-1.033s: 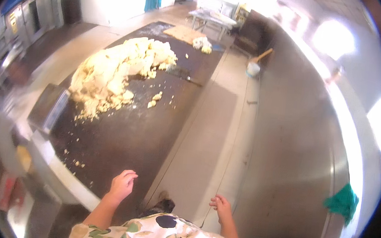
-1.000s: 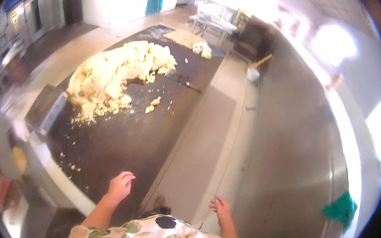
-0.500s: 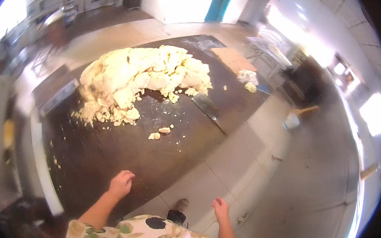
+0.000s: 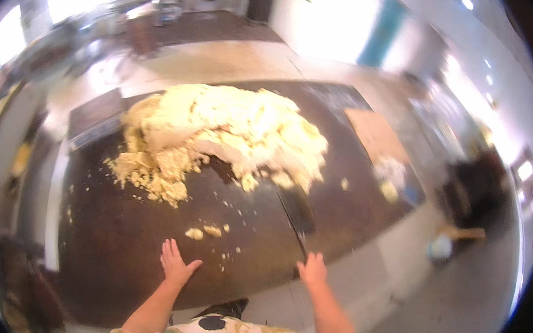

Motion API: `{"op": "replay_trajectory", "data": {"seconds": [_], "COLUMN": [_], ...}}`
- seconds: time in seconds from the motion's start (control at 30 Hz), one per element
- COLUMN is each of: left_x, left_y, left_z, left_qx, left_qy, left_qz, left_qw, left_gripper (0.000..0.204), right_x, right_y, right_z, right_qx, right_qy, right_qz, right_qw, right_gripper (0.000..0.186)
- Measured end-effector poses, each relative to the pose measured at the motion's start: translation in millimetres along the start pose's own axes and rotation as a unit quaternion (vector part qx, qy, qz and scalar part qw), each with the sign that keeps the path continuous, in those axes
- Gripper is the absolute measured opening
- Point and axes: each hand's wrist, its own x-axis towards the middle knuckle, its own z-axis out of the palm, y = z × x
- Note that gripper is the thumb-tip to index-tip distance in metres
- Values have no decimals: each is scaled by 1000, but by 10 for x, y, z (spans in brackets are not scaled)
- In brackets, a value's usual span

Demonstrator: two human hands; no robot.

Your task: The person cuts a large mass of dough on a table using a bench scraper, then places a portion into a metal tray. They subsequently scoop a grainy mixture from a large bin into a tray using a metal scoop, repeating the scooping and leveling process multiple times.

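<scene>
A big mound of pale yellow dough (image 4: 233, 116), crumbly at its left end, lies on the dark tabletop (image 4: 127, 237). Against its right front edge rests a flat, broad-bladed tool (image 4: 296, 208) with a thin dark handle pointing toward me. My right hand (image 4: 313, 271) is at the end of that handle, thumb apart from the fingers; whether it touches the handle is hard to make out. Over the near left part of the table, my left hand (image 4: 175, 264) is spread and holds nothing. A few small dough lumps (image 4: 204, 232) lie beyond it.
At the table's far right are a tan board (image 4: 377, 135) and a whitish clump (image 4: 390, 172). A whitish container (image 4: 440, 247) with a wooden handle is off to the right. A dark flat panel (image 4: 96, 117) stands at the table's left edge.
My view has shifted and I am closer to the table. My left hand has opened wide over it, and my right hand has come from beside the table to the tool's handle.
</scene>
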Motion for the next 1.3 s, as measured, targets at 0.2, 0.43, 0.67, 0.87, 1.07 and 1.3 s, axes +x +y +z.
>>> {"op": "replay_trajectory", "data": {"seconds": [0.2,0.43,0.67,0.87,1.07,1.3], "left_x": [804,1390,1015,475,81,255], "left_y": [1169,2156,3842,4362,4028,4607], "left_z": [516,1310,984,1957,2227,2695], "left_qx": [7,-244,-151,-3,83,158], "left_qy": [15,15,-39,-240,-132,-44], "left_qz": [-66,35,402,408,489,579], "left_qw": [998,969,902,881,858,799], "left_gripper": [102,72,80,64,53,12], "right_x": [648,920,2085,2687,2825,2994], "right_y": [588,559,524,1326,1707,1460], "right_z": [-28,-1308,-2282,-984,-779,-819], "right_qx": [-39,-24,66,54,75,145], "right_qy": [-89,-83,-71,-191,-245,-159], "right_qz": [-71,-151,-374,-407,-458,-530], "right_qw": [993,985,922,892,851,820], "right_gripper": [35,26,11,23,28,26]}}
